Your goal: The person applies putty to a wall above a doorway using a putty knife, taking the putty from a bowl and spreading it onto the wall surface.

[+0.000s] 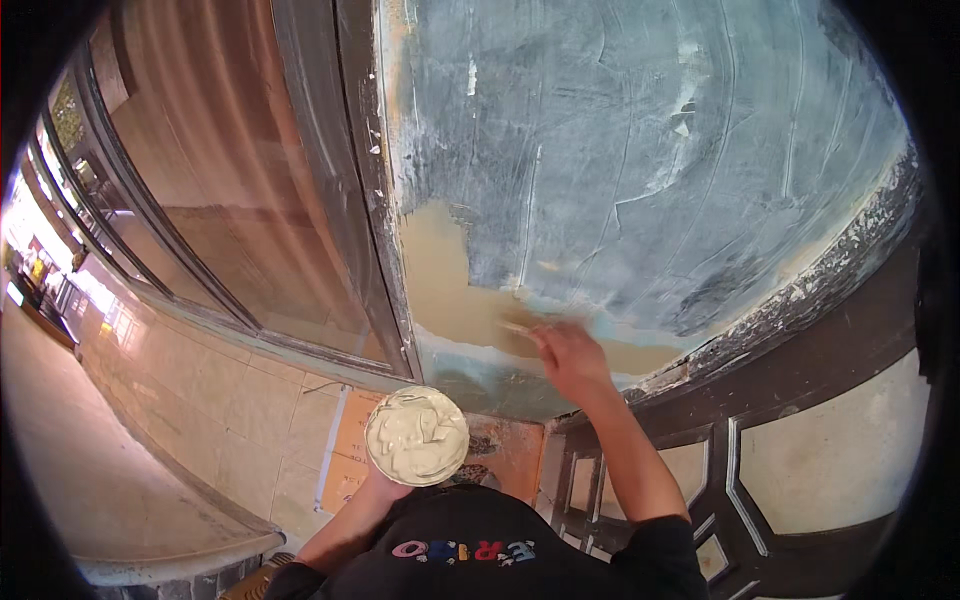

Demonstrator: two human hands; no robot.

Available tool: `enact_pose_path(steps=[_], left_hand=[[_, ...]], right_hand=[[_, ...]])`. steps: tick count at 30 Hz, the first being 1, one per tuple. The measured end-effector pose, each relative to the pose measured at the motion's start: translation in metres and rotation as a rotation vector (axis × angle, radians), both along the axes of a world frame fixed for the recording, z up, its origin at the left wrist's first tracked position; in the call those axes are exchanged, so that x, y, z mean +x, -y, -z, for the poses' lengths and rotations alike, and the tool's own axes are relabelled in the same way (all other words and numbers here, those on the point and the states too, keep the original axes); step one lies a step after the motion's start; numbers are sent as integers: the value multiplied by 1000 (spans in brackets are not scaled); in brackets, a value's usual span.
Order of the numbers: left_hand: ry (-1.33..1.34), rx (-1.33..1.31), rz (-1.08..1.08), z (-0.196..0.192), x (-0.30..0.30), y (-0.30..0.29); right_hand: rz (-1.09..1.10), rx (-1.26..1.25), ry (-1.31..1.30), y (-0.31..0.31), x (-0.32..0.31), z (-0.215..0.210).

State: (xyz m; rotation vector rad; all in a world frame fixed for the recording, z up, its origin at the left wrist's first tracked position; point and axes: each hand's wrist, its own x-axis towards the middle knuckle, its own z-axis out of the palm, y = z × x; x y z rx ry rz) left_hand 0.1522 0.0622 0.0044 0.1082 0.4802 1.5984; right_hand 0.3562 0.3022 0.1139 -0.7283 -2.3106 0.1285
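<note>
My right hand (pixel 572 358) grips a paintbrush (pixel 514 328) against the wall, both smeared by motion. Beige paint (pixel 440 275) covers the wall's lower left and runs in a band along the bottom toward the right. Above it the wall (pixel 600 150) is patchy blue-grey with white streaks and scrapes. At my chest, a round tub of thick cream-coloured paint (pixel 417 436) rests in my left hand (pixel 388 484). The tub hides most of that hand's fingers.
A dark door frame (pixel 345 180) with a glass pane borders the wall on the left. To the right stands a dark wooden panel door (pixel 725 470) with pale panels. Orange cardboard (pixel 350 440) lies on the tiled floor (pixel 235 405). A pale curved surface (pixel 110 450) fills the lower left.
</note>
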Motion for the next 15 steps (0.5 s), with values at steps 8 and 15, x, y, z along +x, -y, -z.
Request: enact_pose_path(steps=[8,15], left_hand=[[268,10,96,-12,-19,-8],[-638,85,41,-16,-19,-23]], right_hand=[[152,-40,-276,7,-9,-70],[89,-66,222,2,-10,6]])
